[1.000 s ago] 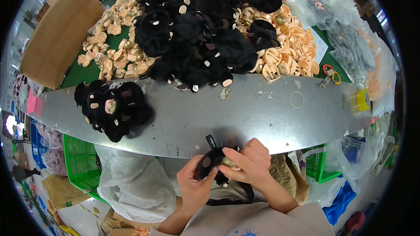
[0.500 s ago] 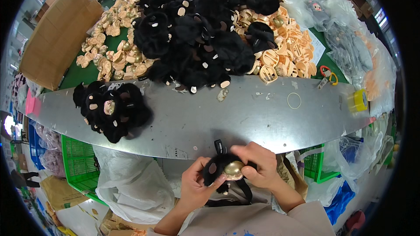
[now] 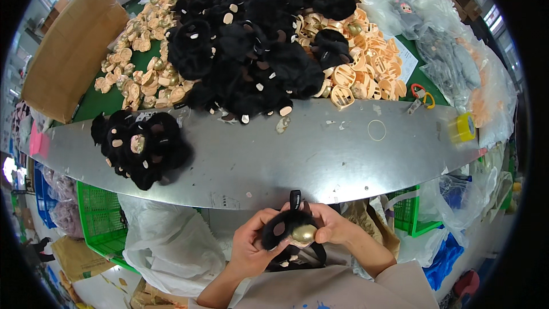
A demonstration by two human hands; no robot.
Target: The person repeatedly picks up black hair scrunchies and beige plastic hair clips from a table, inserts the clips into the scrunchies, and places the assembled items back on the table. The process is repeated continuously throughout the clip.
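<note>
The gold dome (image 3: 303, 234), mostly finger-covered a second ago, now shows in the black plush (image 3: 276, 230) clasped by left grip (image 3: 250, 250) and right grip (image 3: 338, 226) beside the tabletop (image 3: 274, 160), so work seems centred there.

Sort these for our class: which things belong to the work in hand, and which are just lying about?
Seemingly part of it:
- black plush piece with gold rounded part, between left hand and right hand
- heaped black plush
- peach plastic parts

Apparently lying about:
- yellow tape roll
- red-and-yellow-handled tool
- cardboard
</note>
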